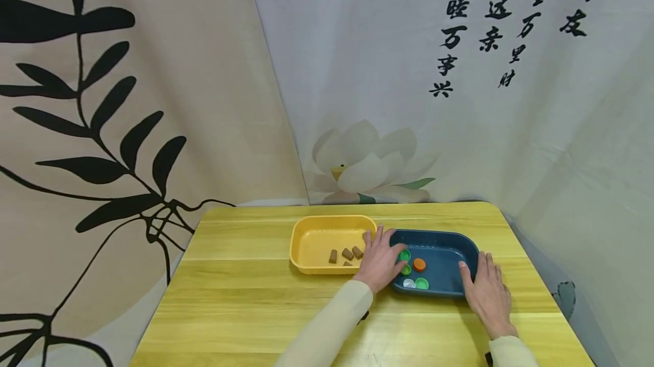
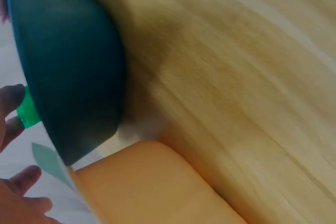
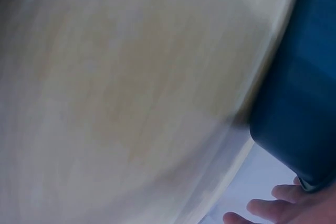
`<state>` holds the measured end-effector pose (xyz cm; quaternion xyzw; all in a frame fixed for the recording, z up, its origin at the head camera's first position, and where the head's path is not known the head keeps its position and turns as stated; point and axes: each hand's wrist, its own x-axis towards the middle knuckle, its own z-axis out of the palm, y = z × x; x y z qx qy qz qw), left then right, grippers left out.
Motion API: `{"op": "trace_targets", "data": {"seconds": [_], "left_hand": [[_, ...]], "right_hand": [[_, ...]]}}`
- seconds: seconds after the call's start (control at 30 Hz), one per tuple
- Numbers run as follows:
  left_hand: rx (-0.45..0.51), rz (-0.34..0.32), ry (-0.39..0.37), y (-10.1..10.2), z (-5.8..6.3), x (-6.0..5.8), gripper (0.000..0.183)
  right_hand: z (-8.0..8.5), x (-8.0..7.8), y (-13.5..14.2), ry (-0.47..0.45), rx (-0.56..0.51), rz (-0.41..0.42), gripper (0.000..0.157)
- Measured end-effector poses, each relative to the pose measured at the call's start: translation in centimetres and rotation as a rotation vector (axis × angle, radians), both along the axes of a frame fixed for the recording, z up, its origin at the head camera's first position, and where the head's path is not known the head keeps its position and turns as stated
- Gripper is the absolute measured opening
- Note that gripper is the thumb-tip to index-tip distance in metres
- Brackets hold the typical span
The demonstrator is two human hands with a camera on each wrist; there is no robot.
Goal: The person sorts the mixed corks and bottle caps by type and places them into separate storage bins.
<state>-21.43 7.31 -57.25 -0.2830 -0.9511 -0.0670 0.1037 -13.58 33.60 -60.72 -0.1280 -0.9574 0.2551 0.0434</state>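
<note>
A dark blue tray (image 1: 444, 276) holds several bottle caps: an orange cap (image 1: 419, 265), a whitish cap (image 1: 409, 283) and green ones, among them one (image 1: 422, 283) near the front wall. Over the tray's left rim, my left hand (image 1: 377, 262) pinches a green cap (image 2: 29, 109) between thumb and index finger; its other fingers are spread apart. My right hand (image 1: 489, 296) holds the tray's right end, thumb over the rim and fingers along the outside. In the right wrist view, several fingertips (image 3: 265, 209) show beside the blue wall.
A yellow tray (image 1: 311, 242) stands just left of the blue one, with several small brown cork-like pieces (image 1: 347, 254) in it. Both rest on a wood-grain table (image 1: 230, 299). Behind hang printed cloths with leaves, a flower and writing.
</note>
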Motion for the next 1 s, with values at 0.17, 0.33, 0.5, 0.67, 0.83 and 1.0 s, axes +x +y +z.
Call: {"op": "trace_targets", "data": {"seconds": [0.17,0.33,0.5,0.67,0.83,1.0], "left_hand": [[-0.034,0.045,-0.04,0.5,-0.3,-0.5,0.036],[-0.1,0.076,-0.027,0.5,-0.8,-0.9,0.043],[-0.128,0.101,-0.023,0.0,-1.3,-0.8,0.059],[-0.025,0.08,-0.027,-1.2,-1.5,-0.1,0.063],[0.082,0.065,-0.025,-2.8,-1.5,1.0,0.064],[0.171,0.05,-0.025,-4.3,-1.3,2.0,0.067]], "right_hand": [[-0.1,0.0,-0.4,0.009,0.005,0.008,0.086],[-0.1,-0.1,-0.9,0.017,0.0,0.004,0.085],[0.0,-0.1,-1.2,0.005,-0.011,0.007,0.086],[-0.2,-0.1,-0.9,0.015,-0.008,0.011,0.086],[-0.3,0.0,-0.3,0.029,0.003,0.02,0.085],[-0.1,0.3,0.2,0.026,-0.005,0.023,0.085]]}}
